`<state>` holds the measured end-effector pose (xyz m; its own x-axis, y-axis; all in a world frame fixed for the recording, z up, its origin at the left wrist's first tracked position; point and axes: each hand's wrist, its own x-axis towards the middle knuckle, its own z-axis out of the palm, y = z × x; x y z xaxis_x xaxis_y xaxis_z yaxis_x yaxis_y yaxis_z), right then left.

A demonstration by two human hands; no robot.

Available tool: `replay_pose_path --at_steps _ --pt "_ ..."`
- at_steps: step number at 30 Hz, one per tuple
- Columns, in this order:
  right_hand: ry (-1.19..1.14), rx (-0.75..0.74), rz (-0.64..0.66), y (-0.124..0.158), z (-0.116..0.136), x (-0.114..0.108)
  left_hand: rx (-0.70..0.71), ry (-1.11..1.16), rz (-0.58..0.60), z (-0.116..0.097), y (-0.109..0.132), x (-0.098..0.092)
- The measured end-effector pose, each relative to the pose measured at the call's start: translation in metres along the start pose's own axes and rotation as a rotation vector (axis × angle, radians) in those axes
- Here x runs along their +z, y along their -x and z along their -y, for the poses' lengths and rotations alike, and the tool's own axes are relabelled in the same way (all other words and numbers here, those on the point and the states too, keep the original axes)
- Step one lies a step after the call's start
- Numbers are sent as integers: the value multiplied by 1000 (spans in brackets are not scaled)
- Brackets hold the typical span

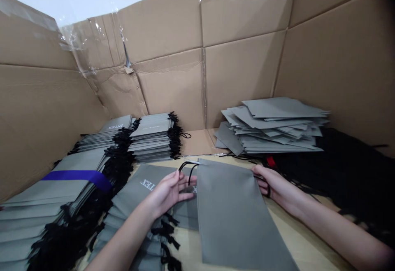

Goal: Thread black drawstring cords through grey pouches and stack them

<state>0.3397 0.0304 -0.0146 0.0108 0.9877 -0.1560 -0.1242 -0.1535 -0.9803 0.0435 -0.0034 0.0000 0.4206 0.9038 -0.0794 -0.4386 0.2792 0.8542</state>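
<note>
Black cord (187, 163) on one grey pouch (237, 213) is pinched in the left hand (173, 191); the right hand (271, 183) grips one corner.

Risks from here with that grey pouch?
1. The black cord may slip: the left hand seems to pinch it only lightly.
2. The grey pouch partly covers printed pouches, so it might drag them askew.
3. The ragged grey stack beyond the right hand could slide if bumped.
</note>
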Motion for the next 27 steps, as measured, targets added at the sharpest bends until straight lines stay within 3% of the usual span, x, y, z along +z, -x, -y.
replay_pose_path --at_steps 3,6,15,20,27 --pt "-17 14 -1 2 -3 3 -18 98 35 0 3 5" --pt "-21 21 -3 2 -5 4 -3 52 29 -3 6 5" --pt "11 25 -25 -4 -6 -2 223 -292 -213 -10 1 0" --pt "37 4 -63 -2 -1 -2 322 -262 -381 -29 11 4" --pt "-6 7 -56 0 4 -1 383 -336 -432 -38 13 -1"
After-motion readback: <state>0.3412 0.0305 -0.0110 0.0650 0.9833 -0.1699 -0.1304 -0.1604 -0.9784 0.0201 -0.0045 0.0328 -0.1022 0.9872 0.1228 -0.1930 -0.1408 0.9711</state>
